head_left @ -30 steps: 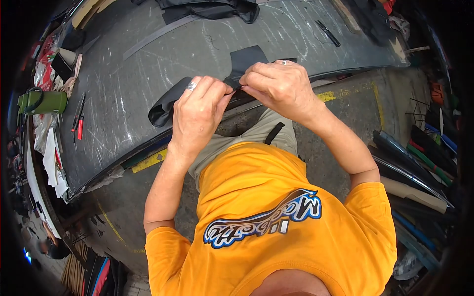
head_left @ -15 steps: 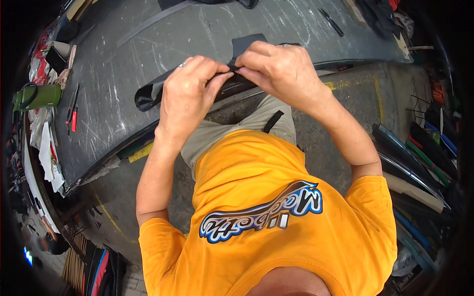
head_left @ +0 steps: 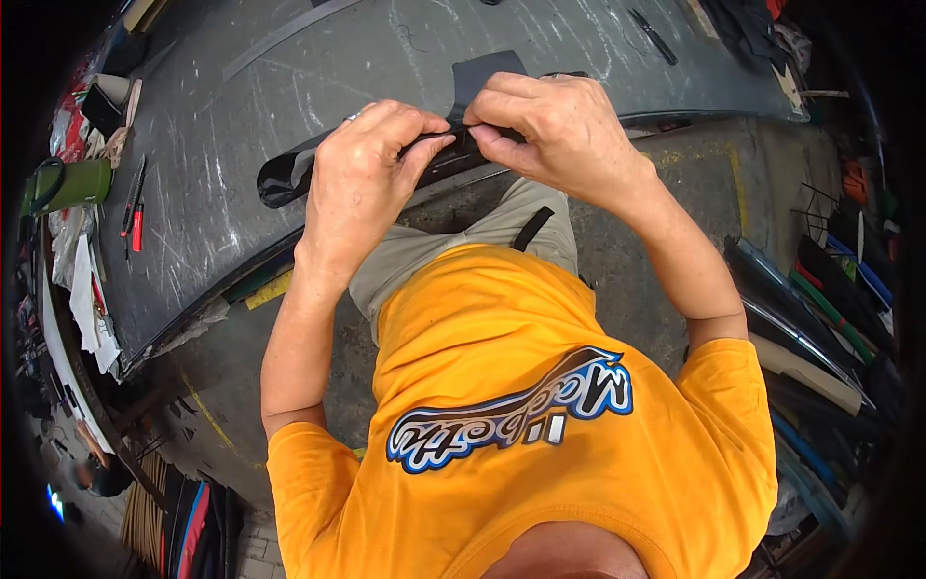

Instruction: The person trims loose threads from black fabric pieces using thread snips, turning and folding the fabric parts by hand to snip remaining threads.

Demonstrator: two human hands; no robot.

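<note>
A glossy black sheet of material lies along the front edge of the grey work table, its left end curled over. From its middle a matte dark-grey flap sticks out onto the table. My left hand pinches the black material between thumb and fingers. Close beside it, my right hand grips the same material, a small gap separating the two sets of fingertips. The exact fold or seam between them is too dark and small to make out.
On the scratched table lie a red pen, a black knife-like tool and a thin grey strip. A green cylinder stands at the left edge. Long rolls and strips are stacked at right.
The fingertips of my two hands have come slightly farther apart. The grey flap sits a little higher in view, and both hands still grip the black material.
</note>
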